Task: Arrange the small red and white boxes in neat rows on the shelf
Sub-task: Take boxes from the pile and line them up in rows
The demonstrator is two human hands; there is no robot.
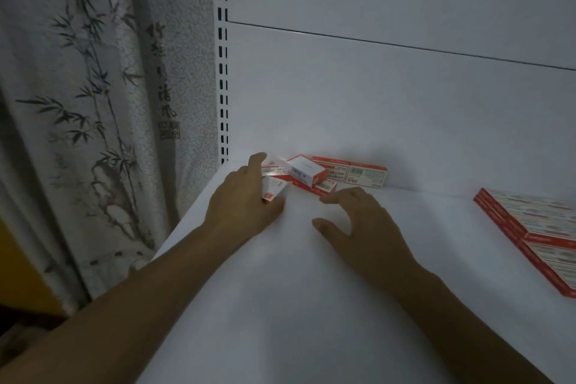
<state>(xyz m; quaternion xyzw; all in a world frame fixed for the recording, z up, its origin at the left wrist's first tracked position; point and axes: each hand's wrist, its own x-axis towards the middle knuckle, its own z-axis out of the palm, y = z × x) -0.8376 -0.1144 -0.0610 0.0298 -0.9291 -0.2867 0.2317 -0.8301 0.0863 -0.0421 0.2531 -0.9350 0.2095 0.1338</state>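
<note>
On the white shelf point(311, 274) about five small red and white boxes could be counted in the back left corner, though the heap made the number uncertain. Two boxes point(350, 172) stood in a row against the back panel point(374, 109), one tilted box point(307, 172) lay on top of others, and one small box point(273, 189) was in the left hand point(243, 199). This hand was curled around the box, the thumb below and the fingers above it. The right hand point(364, 221) was half open above the shelf, fingers spread and bent, holding nothing, just beside the heap. At the right edge lay a flat stack of larger red packs point(536, 227), well apart from the corner
</note>
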